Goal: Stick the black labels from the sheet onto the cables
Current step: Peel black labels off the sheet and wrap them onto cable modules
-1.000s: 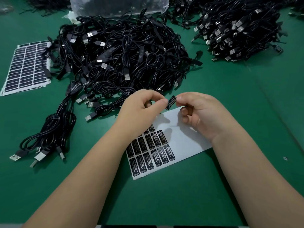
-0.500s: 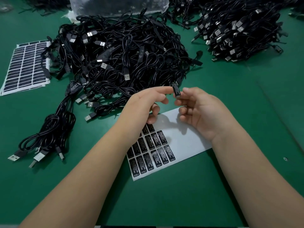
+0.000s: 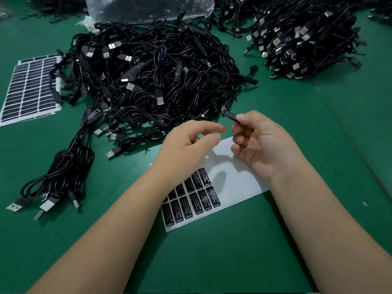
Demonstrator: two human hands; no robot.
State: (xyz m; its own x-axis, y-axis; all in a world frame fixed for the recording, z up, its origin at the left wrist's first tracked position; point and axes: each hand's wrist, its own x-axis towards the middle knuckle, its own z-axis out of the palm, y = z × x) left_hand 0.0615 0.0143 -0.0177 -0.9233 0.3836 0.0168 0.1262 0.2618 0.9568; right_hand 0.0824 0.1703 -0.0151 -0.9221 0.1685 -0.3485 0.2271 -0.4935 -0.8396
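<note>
black label (image 3: 230, 116) pinched in right hand (image 3: 262, 145) — left hand (image 3: 192, 143) just beside.

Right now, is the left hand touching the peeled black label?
Apart. The head view shows green mat between the left hand and the black label pinched by the right hand.

Bare green mat (image 3: 212, 262) lies open near the label sheet (image 3: 235, 177); the cable pile (image 3: 157, 77) blocks beyond.

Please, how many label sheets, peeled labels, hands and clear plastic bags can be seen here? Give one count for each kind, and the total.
Label sheets: 2, the near sheet and the left sheet, which is perhaps a stack
Peeled label: 1, pinched by the right hand
Hands: 2, right hand and left hand
Clear plastic bag: 1
Total: 6
</note>
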